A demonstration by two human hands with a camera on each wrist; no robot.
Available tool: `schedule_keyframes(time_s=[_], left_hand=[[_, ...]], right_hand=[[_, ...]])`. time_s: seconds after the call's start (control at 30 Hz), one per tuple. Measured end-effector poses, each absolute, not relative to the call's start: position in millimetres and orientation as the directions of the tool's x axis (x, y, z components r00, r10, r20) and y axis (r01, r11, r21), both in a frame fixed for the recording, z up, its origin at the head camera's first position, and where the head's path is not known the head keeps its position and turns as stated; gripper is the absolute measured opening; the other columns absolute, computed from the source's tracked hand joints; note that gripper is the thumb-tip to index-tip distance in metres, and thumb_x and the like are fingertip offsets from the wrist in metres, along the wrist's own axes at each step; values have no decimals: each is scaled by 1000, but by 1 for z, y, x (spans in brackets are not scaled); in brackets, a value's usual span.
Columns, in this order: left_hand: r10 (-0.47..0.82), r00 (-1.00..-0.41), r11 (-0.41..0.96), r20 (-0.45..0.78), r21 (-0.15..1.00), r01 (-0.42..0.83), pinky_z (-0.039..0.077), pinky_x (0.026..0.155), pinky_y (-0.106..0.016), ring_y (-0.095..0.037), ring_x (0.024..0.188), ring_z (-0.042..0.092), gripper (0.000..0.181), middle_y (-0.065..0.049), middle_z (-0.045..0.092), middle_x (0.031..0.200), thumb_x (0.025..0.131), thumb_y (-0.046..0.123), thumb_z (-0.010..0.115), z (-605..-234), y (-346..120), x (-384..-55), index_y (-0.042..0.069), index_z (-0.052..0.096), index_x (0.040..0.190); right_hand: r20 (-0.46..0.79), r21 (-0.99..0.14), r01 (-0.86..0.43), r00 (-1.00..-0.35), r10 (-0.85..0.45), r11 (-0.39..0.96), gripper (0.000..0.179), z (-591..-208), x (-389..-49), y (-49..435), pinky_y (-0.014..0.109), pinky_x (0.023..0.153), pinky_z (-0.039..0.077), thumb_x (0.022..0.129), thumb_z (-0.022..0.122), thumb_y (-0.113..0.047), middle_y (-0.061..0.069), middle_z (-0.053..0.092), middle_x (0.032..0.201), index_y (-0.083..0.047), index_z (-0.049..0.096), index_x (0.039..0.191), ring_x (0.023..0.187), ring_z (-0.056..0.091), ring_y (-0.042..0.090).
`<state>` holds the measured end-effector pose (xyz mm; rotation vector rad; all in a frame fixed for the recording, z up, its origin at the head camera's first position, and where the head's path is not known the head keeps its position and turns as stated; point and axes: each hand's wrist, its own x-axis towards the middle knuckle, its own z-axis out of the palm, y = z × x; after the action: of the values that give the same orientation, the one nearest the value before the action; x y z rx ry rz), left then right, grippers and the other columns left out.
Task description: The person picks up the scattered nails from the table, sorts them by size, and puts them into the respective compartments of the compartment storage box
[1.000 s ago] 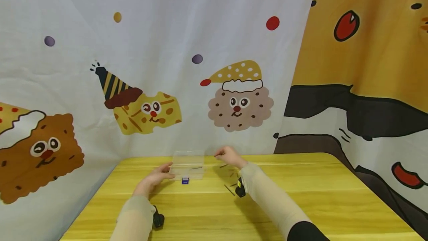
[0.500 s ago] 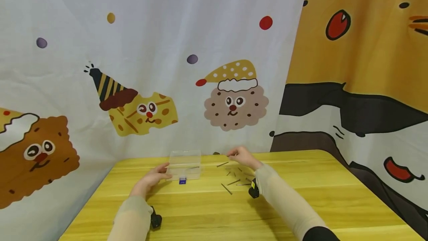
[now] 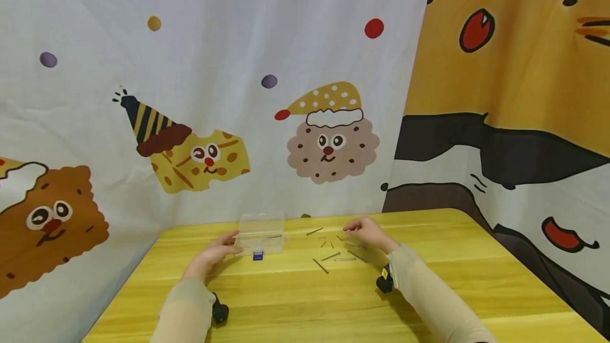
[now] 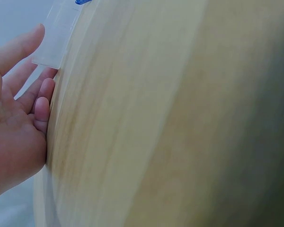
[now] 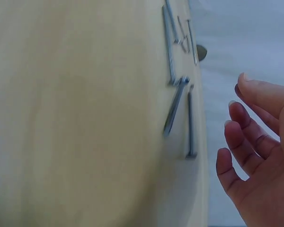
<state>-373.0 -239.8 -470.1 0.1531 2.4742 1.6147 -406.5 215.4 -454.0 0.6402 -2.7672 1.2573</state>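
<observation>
A clear plastic box [image 3: 248, 246] with its lid raised stands at the table's back, a blue label or latch [image 3: 258, 255] at its front. Inside it lies a thin nail [image 3: 274, 236]. My left hand [image 3: 216, 253] rests at the box's left end, thumb and fingers spread; in the left wrist view the thumb stands apart from the plastic. Several loose nails of different lengths, such as a long nail [image 3: 320, 265], lie right of the box. Above their right side hovers my right hand [image 3: 369, 233], fingers loosely bent. Nothing shows between its fingers in the right wrist view.
The yellow wood-grain table [image 3: 305, 306] ends at a patterned cloth [image 3: 267, 173] hanging close behind the box and nails. A black wrist camera [image 3: 385, 279] sits at the right sleeve, and another black wrist camera [image 3: 220, 311] at the left.
My right hand has moved right, from near the box to over the nails' right side, uncovering more of them. The left hand stays at the box. The head view has shifted slightly.
</observation>
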Motion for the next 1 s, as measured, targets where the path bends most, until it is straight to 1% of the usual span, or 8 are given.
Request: schedule_keyframes(time_s=[0.17, 0.37, 0.43, 0.57, 0.63, 0.67, 0.83, 1.0], left_hand=[[189, -978, 401, -91, 916, -7, 23, 107, -63, -50, 135, 27, 74, -35, 28, 147, 91, 13, 67, -471, -242, -375, -1, 27, 151], [195, -977, 396, -88, 918, -4, 23, 107, -63, -50, 134, 28, 74, -36, 29, 147, 91, 12, 67, -473, -242, -376, -2, 27, 151], [191, -978, 395, -89, 919, -7, 23, 107, -63, -50, 134, 28, 73, -36, 28, 147, 91, 12, 67, -472, -241, -376, -2, 27, 151], [186, -978, 395, -95, 919, -14, 23, 107, -63, -50, 134, 28, 73, -35, 29, 147, 91, 12, 67, -471, -239, -373, -2, 27, 151], [186, -978, 395, -95, 918, -14, 23, 107, -63, -49, 134, 29, 73, -35, 30, 146, 91, 12, 67, -470, -239, -372, -2, 27, 151], [185, -978, 397, -96, 918, -15, 24, 107, -63, -49, 134, 29, 73, -35, 30, 146, 91, 12, 67, -470, -239, -372, -2, 27, 151], [177, -980, 397, -92, 918, -15, 24, 107, -63, -49, 133, 31, 74, -35, 31, 146, 90, 13, 68, -469, -238, -371, -2, 28, 150], [178, -980, 398, -92, 917, -14, 24, 107, -63, -49, 133, 31, 74, -35, 31, 146, 90, 13, 68, -469, -240, -371, -2, 28, 150]], right_hand=[[185, -738, -371, -915, -360, 564, 24, -460, -401, 234, 37, 77, 53, 90, 67, -6, 18, 69, 107, 8, 69, 109, 94, 63, 27], [145, -756, -349, -914, -378, 553, 28, -466, -395, 254, 44, 87, 51, 90, 67, -8, 22, 67, 113, 10, 68, 111, 106, 60, 37], [130, -763, -336, -916, -379, 552, 30, -469, -394, 261, 43, 87, 51, 90, 68, -10, 22, 66, 115, 9, 68, 113, 106, 61, 36], [97, -782, -304, -922, -375, 545, 33, -475, -395, 272, 35, 80, 52, 90, 68, -13, 21, 66, 116, 7, 67, 117, 100, 64, 27], [83, -795, -289, -923, -377, 532, 34, -476, -395, 274, 34, 79, 52, 90, 69, -13, 20, 66, 116, 7, 67, 117, 101, 63, 25], [82, -798, -291, -920, -384, 528, 34, -476, -395, 275, 34, 79, 52, 90, 69, -13, 21, 66, 117, 7, 67, 117, 101, 63, 26], [67, -814, -283, -913, -402, 508, 33, -474, -393, 276, 41, 89, 50, 88, 72, -13, 21, 66, 116, 7, 68, 115, 111, 59, 35], [63, -807, -286, -912, -405, 517, 30, -473, -394, 273, 47, 92, 48, 85, 74, -12, 18, 68, 112, 4, 72, 110, 110, 59, 35]])
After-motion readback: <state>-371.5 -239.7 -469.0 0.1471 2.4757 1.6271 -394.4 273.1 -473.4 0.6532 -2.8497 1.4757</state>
